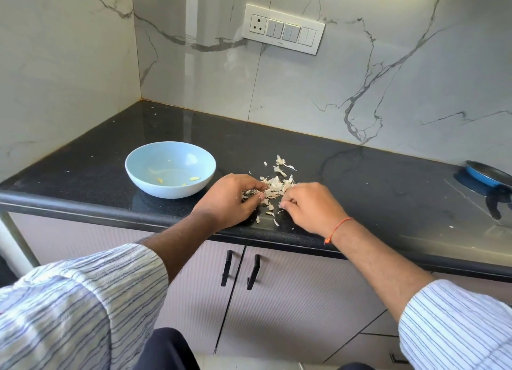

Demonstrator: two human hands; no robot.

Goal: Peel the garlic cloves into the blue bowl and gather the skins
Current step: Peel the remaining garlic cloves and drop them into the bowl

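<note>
Head view: black worktop [360, 181] against marbled walls. Blue bowl [170, 169] on the left holds a few peeled garlic cloves [194, 178]. Just right of it, a loose heap of garlic skins [277, 185]. Left hand [231, 199], fingers curled, pinches skins at the heap's left edge; right hand [311, 207], fingers curled, pinches at its right edge. Blue pan [486, 177] at far right.

I am looking at a glossy black speckled stone countertop [318, 153] running across the middle of the frame. A pale blue round bowl [170, 169] is sitting on it left of centre, a loose scatter of papery garlic skins [277, 185] is lying at centre, and a blue pan [487, 177] is resting at the right edge.
</note>
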